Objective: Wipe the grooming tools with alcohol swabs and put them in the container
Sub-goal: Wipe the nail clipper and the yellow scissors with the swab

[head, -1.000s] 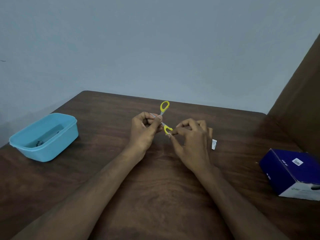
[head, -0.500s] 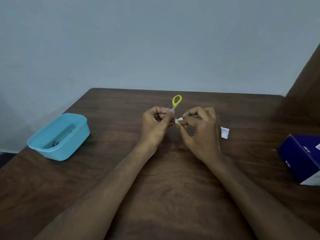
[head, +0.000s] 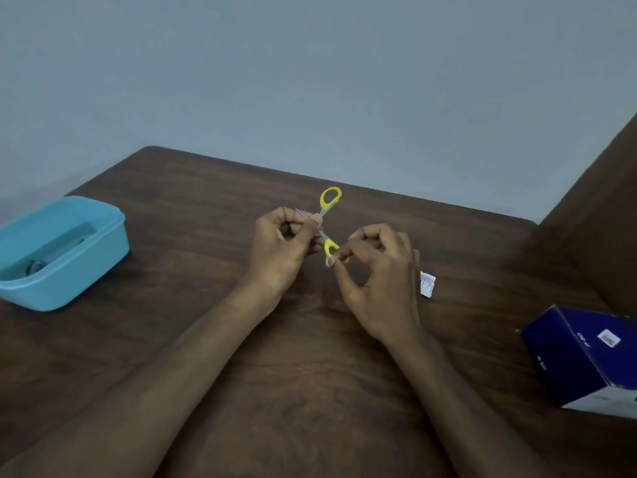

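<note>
1. We see a table [head: 310, 391] of dark wood-grain finish, smooth with a faint sheen.
2. We note the small scissors [head: 329, 219]: glossy yellow plastic handle loops, thin blades of bare grey metal.
3. We make out a scrap of white swab [head: 329, 262], soft and matt, pinched at the lower loop.
4. We see a container [head: 65, 250] of smooth light-blue plastic, slightly glossy.
5. We note a torn white sachet [head: 427, 283], papery and printed.
6. We see a box [head: 586, 357] of dark-blue cardboard, smooth and matt.
7. The wall [head: 310, 81] looks painted, matt.
</note>
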Demonstrator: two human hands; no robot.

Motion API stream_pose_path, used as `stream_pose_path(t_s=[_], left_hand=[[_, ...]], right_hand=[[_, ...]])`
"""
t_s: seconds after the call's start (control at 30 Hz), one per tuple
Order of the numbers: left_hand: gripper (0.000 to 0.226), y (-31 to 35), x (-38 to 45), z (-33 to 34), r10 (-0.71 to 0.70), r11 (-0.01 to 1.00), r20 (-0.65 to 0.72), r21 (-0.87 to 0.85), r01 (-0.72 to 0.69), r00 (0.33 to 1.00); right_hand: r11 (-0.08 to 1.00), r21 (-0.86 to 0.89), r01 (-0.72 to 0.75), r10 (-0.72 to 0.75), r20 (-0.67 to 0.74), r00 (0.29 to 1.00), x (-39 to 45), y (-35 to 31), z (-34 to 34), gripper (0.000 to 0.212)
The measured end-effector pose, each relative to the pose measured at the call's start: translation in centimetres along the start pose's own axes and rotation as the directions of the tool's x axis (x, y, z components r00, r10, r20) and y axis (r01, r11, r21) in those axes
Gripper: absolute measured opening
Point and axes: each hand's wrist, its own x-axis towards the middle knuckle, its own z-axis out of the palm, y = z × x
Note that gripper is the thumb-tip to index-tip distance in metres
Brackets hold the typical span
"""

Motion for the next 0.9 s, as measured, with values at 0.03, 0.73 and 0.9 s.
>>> stream_pose_path(t_s=[0.03, 0.73, 0.9], left_hand=[[0.022, 0.0, 0.0, 0.0, -0.001, 1.0, -0.005, 0.002, 0.001, 1.0], [0.024, -1.4, 1.1, -0.8, 0.136, 0.984, 0.006, 0.115, -0.136, 0.991], [0.022, -1.5, 0.6, -0.7, 0.329, 0.918, 0.033, 0.221, -0.328, 0.944]], right_hand=[[1.0, 0.004, -0.001, 0.001, -0.001, 1.0, 0.0, 0.0, -0.1, 0.007], [0.999, -0.001, 0.05, -0.05, 0.012, 0.999, -0.2, -0.1, -0.2, 0.006], [1.0, -0.011, -0.006, 0.006, 0.061, 0.998, -0.2, 0.0, -0.1, 0.008]])
